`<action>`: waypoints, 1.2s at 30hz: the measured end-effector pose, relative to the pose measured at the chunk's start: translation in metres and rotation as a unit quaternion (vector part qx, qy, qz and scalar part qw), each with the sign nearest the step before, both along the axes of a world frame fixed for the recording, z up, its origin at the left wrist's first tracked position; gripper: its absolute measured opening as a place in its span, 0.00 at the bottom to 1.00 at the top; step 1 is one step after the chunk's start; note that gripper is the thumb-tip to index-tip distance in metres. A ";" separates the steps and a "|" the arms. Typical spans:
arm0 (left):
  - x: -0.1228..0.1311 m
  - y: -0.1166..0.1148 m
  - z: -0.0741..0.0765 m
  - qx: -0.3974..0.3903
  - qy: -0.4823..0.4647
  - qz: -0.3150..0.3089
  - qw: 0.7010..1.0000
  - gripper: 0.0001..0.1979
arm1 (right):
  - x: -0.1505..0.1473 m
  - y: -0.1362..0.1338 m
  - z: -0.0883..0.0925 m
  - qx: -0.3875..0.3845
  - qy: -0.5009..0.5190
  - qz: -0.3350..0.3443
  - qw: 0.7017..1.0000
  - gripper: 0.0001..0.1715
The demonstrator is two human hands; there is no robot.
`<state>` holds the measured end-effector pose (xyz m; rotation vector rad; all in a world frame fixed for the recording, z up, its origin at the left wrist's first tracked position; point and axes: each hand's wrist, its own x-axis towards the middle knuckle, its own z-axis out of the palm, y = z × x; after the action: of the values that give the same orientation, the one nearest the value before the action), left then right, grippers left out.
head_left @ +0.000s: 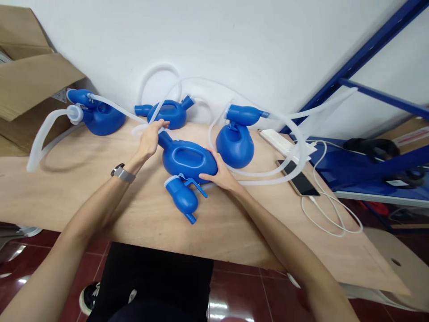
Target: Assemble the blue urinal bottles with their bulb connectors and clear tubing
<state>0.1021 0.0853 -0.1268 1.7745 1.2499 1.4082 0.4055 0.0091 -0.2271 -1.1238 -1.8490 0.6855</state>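
Note:
A blue plastic urinal bottle with a moulded handle recess lies on its side on the wooden table. My left hand is closed around the end of its neck, where a bit of whitish rim or tubing shows; the fingers partly hide that end. At the bottle's right end, my right hand grips the rounded base, thumb in front and fingers behind. Just in front of the bottle lies a loose blue funnel-shaped head with a pale rim and a clip arm.
More blue bottles stand behind: one at left, one by the wall, one at right. Translucent hoses loop around them. A phone, power strip and cables lie right. A cardboard box occupies the left; blue shelving stands right.

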 end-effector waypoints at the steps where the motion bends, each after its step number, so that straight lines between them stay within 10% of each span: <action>1: 0.000 0.001 -0.003 0.001 -0.020 -0.007 1.000 0.32 | 0.000 0.000 -0.001 0.002 -0.003 -0.003 1.000 0.67; 6: 0.003 -0.003 -0.013 0.024 -0.046 -0.030 0.998 0.30 | 0.000 -0.001 -0.003 0.018 -0.010 -0.009 1.000 0.66; 18: 0.005 -0.015 0.007 0.044 0.225 0.048 0.972 0.20 | 0.002 -0.002 0.001 -0.015 0.016 -0.009 1.000 0.68; 29: 0.002 -0.018 0.005 0.072 0.272 0.039 0.959 0.12 | -0.058 0.026 0.104 0.033 -0.080 -0.081 0.993 0.27; 36: 0.001 -0.014 0.000 0.068 0.271 0.020 0.960 0.12 | -0.106 0.039 0.111 -0.044 -0.203 -0.104 0.973 0.22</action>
<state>0.1028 0.0717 -0.1270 2.3432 1.4882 1.0791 0.2993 0.0482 -0.1160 -1.5836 -2.0075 0.4408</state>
